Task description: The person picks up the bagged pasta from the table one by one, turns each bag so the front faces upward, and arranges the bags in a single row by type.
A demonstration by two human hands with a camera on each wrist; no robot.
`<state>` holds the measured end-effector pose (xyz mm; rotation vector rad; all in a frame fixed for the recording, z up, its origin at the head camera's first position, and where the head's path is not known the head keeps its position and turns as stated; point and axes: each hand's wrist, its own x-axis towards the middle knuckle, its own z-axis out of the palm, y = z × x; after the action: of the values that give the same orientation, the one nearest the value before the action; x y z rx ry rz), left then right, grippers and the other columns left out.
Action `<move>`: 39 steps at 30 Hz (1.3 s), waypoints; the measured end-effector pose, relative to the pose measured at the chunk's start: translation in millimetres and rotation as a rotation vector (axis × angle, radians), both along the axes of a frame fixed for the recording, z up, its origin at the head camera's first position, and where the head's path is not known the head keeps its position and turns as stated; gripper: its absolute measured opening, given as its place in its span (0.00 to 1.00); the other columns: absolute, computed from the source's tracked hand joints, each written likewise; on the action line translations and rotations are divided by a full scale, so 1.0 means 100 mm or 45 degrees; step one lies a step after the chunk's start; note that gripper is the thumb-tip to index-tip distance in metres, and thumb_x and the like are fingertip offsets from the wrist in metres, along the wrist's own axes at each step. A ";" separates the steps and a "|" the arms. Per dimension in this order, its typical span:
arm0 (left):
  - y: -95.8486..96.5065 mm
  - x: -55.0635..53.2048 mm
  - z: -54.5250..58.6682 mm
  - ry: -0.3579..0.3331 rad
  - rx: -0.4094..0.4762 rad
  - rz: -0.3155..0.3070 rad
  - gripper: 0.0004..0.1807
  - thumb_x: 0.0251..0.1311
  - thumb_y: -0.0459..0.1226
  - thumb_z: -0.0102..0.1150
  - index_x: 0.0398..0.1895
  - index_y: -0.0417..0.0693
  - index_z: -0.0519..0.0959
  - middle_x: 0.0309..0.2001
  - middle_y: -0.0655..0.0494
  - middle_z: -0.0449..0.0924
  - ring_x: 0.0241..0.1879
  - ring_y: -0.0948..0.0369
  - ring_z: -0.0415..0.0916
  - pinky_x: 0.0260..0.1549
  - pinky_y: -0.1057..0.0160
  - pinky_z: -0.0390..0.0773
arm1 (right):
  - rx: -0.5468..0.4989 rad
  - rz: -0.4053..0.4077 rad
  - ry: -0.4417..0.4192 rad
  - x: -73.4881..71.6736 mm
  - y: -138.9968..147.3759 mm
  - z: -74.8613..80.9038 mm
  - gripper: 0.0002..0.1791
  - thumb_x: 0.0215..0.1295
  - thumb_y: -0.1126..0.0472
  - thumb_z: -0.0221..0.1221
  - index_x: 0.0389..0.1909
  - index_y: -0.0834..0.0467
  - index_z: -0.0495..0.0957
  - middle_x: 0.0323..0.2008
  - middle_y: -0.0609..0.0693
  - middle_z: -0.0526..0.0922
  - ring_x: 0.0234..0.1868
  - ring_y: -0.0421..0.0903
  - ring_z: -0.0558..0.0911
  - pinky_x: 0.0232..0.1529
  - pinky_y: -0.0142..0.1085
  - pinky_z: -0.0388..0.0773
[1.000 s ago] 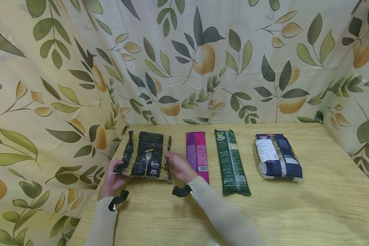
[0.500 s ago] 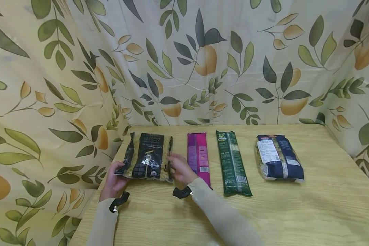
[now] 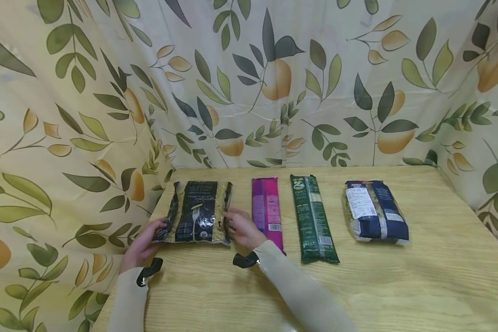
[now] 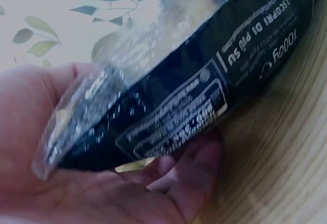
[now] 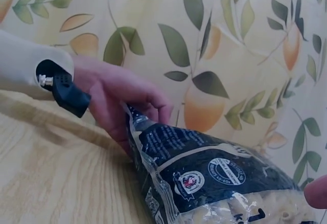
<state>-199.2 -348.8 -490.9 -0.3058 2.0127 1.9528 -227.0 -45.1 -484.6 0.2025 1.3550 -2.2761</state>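
Note:
A black and clear bag of penne pasta (image 3: 197, 214) lies at the left of the table with its label upward. My left hand (image 3: 144, 242) holds its near left corner, thumb over the edge and fingers beneath. In the left wrist view, the fingers (image 4: 196, 175) curl under the bag's printed edge, close over the wood. At the bag's right edge, my right hand (image 3: 244, 229) grips the side with bent fingers; most of that grip is hidden. The right wrist view shows only a fingertip (image 5: 318, 192) of it beside the bag's clear window.
To the right lie a pink and purple packet (image 3: 267, 210), a long green spaghetti packet (image 3: 314, 219) and a dark blue pasta bag (image 3: 375, 212). They rest on a light wooden table (image 3: 216, 290). A leaf-patterned curtain (image 3: 249, 92) stands behind and at both sides.
The bag's near edge has tipped down, so it lies flatter with its label turned more upward. My left hand has shifted slightly left; the right has stayed nearly in place.

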 end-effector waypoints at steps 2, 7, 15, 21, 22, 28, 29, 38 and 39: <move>0.01 -0.01 0.01 0.005 -0.023 -0.018 0.36 0.79 0.40 0.37 0.84 0.39 0.44 0.83 0.40 0.40 0.59 0.69 0.66 0.51 0.75 0.75 | 0.000 0.000 -0.001 0.01 0.00 0.01 0.36 0.76 0.64 0.52 0.78 0.68 0.50 0.74 0.66 0.61 0.71 0.56 0.64 0.78 0.56 0.59; 0.05 -0.04 0.02 0.016 -0.090 -0.015 0.36 0.77 0.38 0.38 0.83 0.37 0.44 0.84 0.40 0.39 0.72 0.59 0.58 0.49 0.79 0.72 | -0.004 0.020 -0.013 0.02 0.02 0.05 0.37 0.76 0.64 0.52 0.79 0.69 0.47 0.73 0.65 0.62 0.67 0.52 0.66 0.80 0.57 0.56; 0.06 -0.04 0.03 0.036 -0.140 -0.026 0.35 0.77 0.36 0.35 0.83 0.34 0.43 0.84 0.37 0.34 0.79 0.48 0.42 0.48 0.80 0.69 | 0.010 0.050 -0.015 0.04 0.05 0.08 0.38 0.78 0.63 0.51 0.81 0.69 0.45 0.71 0.62 0.66 0.59 0.48 0.70 0.77 0.54 0.60; 0.06 -0.01 0.09 0.048 -0.227 -0.043 0.33 0.80 0.40 0.34 0.83 0.35 0.46 0.83 0.36 0.41 0.75 0.50 0.52 0.52 0.75 0.74 | 0.004 0.067 0.001 0.04 0.08 0.08 0.37 0.78 0.63 0.51 0.80 0.68 0.48 0.68 0.61 0.70 0.59 0.49 0.72 0.73 0.50 0.65; 0.07 -0.01 0.10 0.052 -0.238 -0.043 0.33 0.80 0.40 0.33 0.83 0.35 0.46 0.83 0.37 0.41 0.76 0.48 0.52 0.59 0.71 0.73 | 0.008 0.073 0.006 0.04 0.10 0.08 0.36 0.78 0.63 0.51 0.80 0.68 0.49 0.68 0.60 0.70 0.59 0.49 0.72 0.73 0.49 0.65; 0.12 -0.03 0.23 0.105 -0.388 -0.037 0.34 0.81 0.40 0.35 0.81 0.30 0.45 0.82 0.29 0.42 0.82 0.35 0.40 0.81 0.39 0.44 | 0.023 0.088 0.098 0.01 0.23 0.17 0.33 0.78 0.62 0.49 0.79 0.67 0.52 0.78 0.65 0.58 0.76 0.61 0.61 0.80 0.52 0.57; 0.13 -0.03 0.26 0.115 -0.418 -0.033 0.34 0.81 0.40 0.36 0.81 0.30 0.44 0.81 0.27 0.43 0.81 0.34 0.41 0.81 0.38 0.44 | 0.029 0.077 0.119 0.01 0.26 0.19 0.33 0.78 0.61 0.49 0.79 0.67 0.53 0.79 0.66 0.56 0.78 0.63 0.58 0.81 0.53 0.55; 0.34 0.03 0.63 0.300 -0.555 0.086 0.36 0.80 0.43 0.42 0.83 0.39 0.48 0.82 0.36 0.49 0.82 0.40 0.46 0.79 0.38 0.52 | 0.184 -0.132 0.385 0.05 0.62 0.60 0.26 0.79 0.62 0.52 0.74 0.65 0.65 0.76 0.63 0.64 0.77 0.63 0.63 0.80 0.58 0.58; 0.37 0.03 0.68 0.332 -0.546 0.092 0.36 0.80 0.44 0.42 0.83 0.40 0.48 0.82 0.37 0.49 0.82 0.41 0.46 0.79 0.39 0.52 | 0.199 -0.157 0.409 0.06 0.67 0.65 0.26 0.78 0.62 0.52 0.73 0.64 0.66 0.75 0.62 0.66 0.76 0.61 0.65 0.79 0.57 0.60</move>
<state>-196.1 -311.5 -422.6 -0.2311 2.6225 1.6530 -221.2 22.3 -419.2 -0.0323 1.7280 -2.3799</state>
